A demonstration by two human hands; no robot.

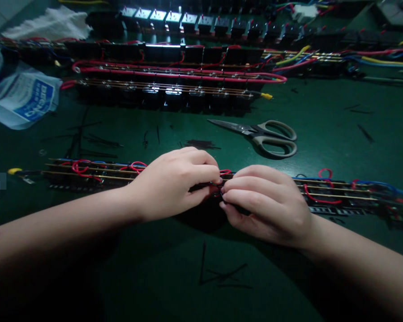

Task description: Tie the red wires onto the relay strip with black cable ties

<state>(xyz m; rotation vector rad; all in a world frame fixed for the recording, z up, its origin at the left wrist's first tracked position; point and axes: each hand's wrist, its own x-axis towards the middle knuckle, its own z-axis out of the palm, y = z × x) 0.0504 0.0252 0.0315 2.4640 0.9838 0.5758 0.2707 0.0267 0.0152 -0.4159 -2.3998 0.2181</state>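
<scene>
A long, narrow electrical assembly (336, 194) with brass-coloured rods, red wire loops and a blue wire lies across the table in front of me. My left hand (181, 179) rests over its middle, thumb and fingers pinched together. From the right, my right hand (267, 203) meets it, its fingertips also closed and almost touching the left ones. What they pinch is small and dark, mostly hidden by the fingers. Just beyond the hands lies a pair of scissors (255, 134) with grey-and-black handles, blades pointing left.
Thin black strips (201, 144) are scattered beyond the assembly, with more black strips (226, 273) nearer me. Similar wired assemblies (174, 85) fill the back of the green table (322, 134). A printed plastic bag (23, 98) and white cloth (50, 24) lie at the left.
</scene>
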